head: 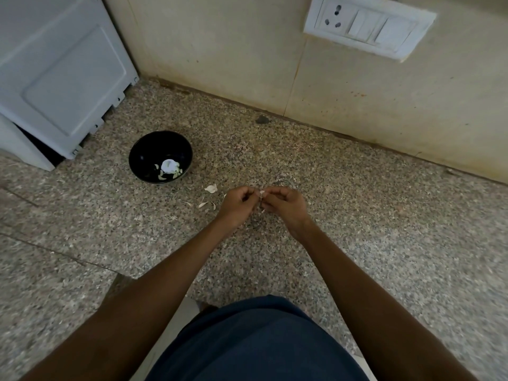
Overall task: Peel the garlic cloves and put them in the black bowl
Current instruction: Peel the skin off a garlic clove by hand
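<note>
Dark blue clothing point(258, 342) on the person's torso fills the bottom edge of the view, and two bare forearms reach forward from it over a speckled granite counter point(357, 229). Both hands meet above the middle of the counter. Left hand point(237, 205): fingers curled, fingertips pinching a small pale garlic clove point(262, 193) from its left side. Right hand point(284, 204): fingers likewise curled, pinching the same clove from its right side, so the clove is held between the two hands and clear of the counter. How much skin remains on that clove cannot be told at this size. Black bowl point(160, 157): upright on the counter, to the left of the hands and nearer the back wall, well apart from them; it holds several pale peeled cloves point(176, 174) lying beside a bright white patch on its floor, whose nature cannot be told. Loose garlic piece point(211, 188): on the counter between bowl and left hand, near the bowl's right rim. Thin skin scraps point(203, 204): scattered on the counter just left of the left hand. White appliance point(60, 78): stands at the counter's back left corner, beside the bowl. Beige wall point(220, 50) runs along the counter's back edge and carries a white switch plate point(368, 26) at upper right.
</note>
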